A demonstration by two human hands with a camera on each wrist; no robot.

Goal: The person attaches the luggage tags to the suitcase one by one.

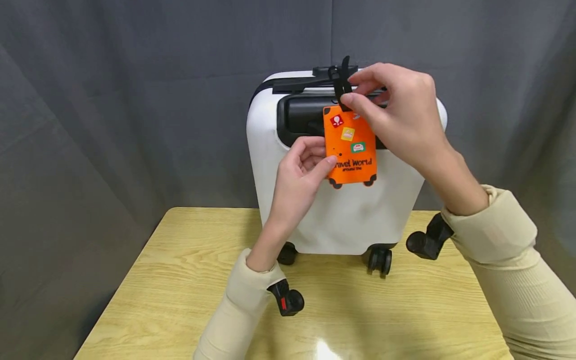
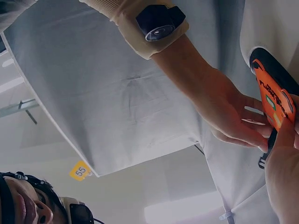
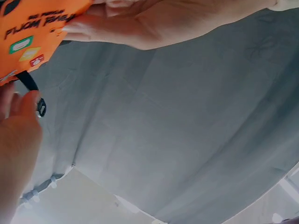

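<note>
Grey curtain (image 1: 135, 100) behind everything. Light wood tabletop (image 1: 180, 280) carries a white hard-shell suitcase (image 1: 342, 215), upright on its black wheels (image 1: 380, 260), top handle (image 1: 310, 85) up. Orange luggage tag (image 1: 350, 147) hangs against the case front just under the handle recess, "travel world" printed on it. My left hand (image 1: 299, 180): grip pinches the tag's lower left edge, thumb on the front, fingers curled behind. My right hand (image 1: 396, 115): grip pinches the black strap (image 1: 343, 82) at the tag's top, where it loops over the handle. Cream sleeves (image 1: 495, 235) on both arms.
</note>
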